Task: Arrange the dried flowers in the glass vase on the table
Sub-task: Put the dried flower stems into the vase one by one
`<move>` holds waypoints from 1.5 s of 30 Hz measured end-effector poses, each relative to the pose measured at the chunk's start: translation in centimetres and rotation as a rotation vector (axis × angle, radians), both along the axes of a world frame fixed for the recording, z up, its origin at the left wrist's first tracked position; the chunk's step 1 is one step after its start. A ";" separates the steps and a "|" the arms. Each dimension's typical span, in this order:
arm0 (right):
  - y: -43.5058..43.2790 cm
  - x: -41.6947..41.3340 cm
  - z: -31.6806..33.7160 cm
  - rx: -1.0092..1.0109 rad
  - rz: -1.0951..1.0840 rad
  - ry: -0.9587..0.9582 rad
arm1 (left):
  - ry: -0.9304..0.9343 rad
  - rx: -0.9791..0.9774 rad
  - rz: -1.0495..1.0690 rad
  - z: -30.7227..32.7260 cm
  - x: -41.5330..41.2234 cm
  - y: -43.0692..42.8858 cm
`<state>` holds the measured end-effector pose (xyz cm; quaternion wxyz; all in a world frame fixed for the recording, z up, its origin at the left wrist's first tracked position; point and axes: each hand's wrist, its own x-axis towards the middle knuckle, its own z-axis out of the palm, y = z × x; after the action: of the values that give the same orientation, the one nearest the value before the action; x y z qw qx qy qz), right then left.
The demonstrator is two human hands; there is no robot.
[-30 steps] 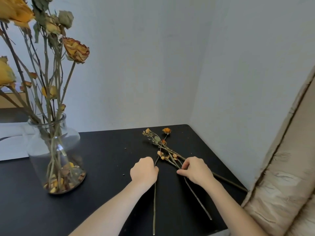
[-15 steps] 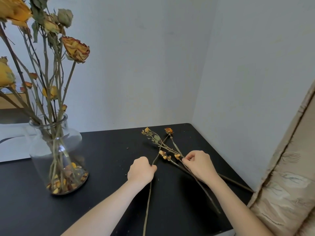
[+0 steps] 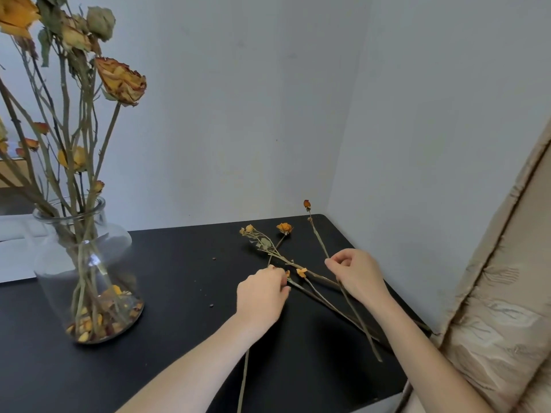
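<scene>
While our right hand pinches a raised stem, our left hand fingers curl round a second stem.

The worktop was finished in plain black. The glass vase was left clear, and its dried roses were coloured yellow-orange, edged red. The loose flowers were tinted orange on tan stems. The wall was painted pale grey. The fabric was patterned beige.
</scene>
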<state>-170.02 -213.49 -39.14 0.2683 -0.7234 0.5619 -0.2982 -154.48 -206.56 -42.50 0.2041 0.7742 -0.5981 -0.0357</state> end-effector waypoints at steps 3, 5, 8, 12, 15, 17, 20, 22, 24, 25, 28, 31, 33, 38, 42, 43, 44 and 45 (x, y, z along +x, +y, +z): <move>-0.1 -0.7 0.0 -0.009 -0.022 -0.005 | 0.029 0.072 0.044 -0.3 -2.1 -1.4; -0.1 -1.1 0.1 -0.015 -0.035 -0.017 | 0.106 0.097 0.152 -0.6 -3.0 -2.3; -0.1 -1.6 0.1 -0.027 -0.039 -0.019 | 0.117 0.099 0.265 -0.9 -3.2 -3.6; -0.3 -2.1 0.2 -0.033 -0.039 -0.019 | 0.007 0.091 0.246 -1.2 -3.8 -4.3; -0.3 -2.3 0.2 -0.040 -0.045 -0.023 | -0.064 0.035 0.179 -1.1 -4.5 -4.6; -0.3 -2.5 0.4 -0.047 -0.047 -0.032 | -0.109 0.043 0.136 -1.0 -4.9 -5.1; -0.2 -2.7 0.5 -0.056 -0.044 -0.036 | -0.127 0.102 0.110 -0.9 -5.4 -5.6; -0.2 -2.8 0.5 -0.063 -0.047 -0.033 | -0.120 0.120 0.105 -0.8 -5.7 -5.9; -0.1 -2.8 0.5 -0.062 -0.048 -0.032 | -0.089 0.137 0.115 -0.8 -6.0 -5.9; -0.1 -2.8 0.5 -0.058 -0.047 -0.034 | -0.070 0.144 0.123 -0.7 -6.1 -5.9; 0.0 -2.7 0.5 -0.060 -0.038 -0.039 | -0.031 0.164 0.144 -0.5 -5.9 -5.7; 0.1 -2.6 0.5 -0.061 -0.036 -0.048 | 0.015 0.174 0.171 -0.2 -5.7 -5.4; 0.1 -2.6 0.6 -0.057 -0.034 -0.048 | 0.087 0.176 0.189 0.1 -5.6 -5.2; 0.1 -2.3 0.8 -0.058 -0.033 -0.073 | 0.403 0.195 0.206 1.7 -4.0 -4.5; 0.3 -1.5 1.1 -0.052 -0.024 -0.101 | 0.682 0.168 0.164 3.8 -2.1 -3.0; 0.4 -1.2 1.2 -0.052 -0.018 -0.114 | 0.728 0.145 0.151 4.4 -1.6 -2.3; 0.5 -0.9 1.4 -0.056 -0.009 -0.126 | 0.766 0.116 0.135 5.0 -1.1 -1.4; 0.7 -0.5 1.5 -0.064 0.002 -0.136 | 0.797 0.077 0.111 5.6 -0.6 -0.4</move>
<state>-170.53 -212.83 -37.60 0.2830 -0.7104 0.5316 -0.3642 -155.05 -206.97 -36.90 0.3923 0.7381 -0.4276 -0.3443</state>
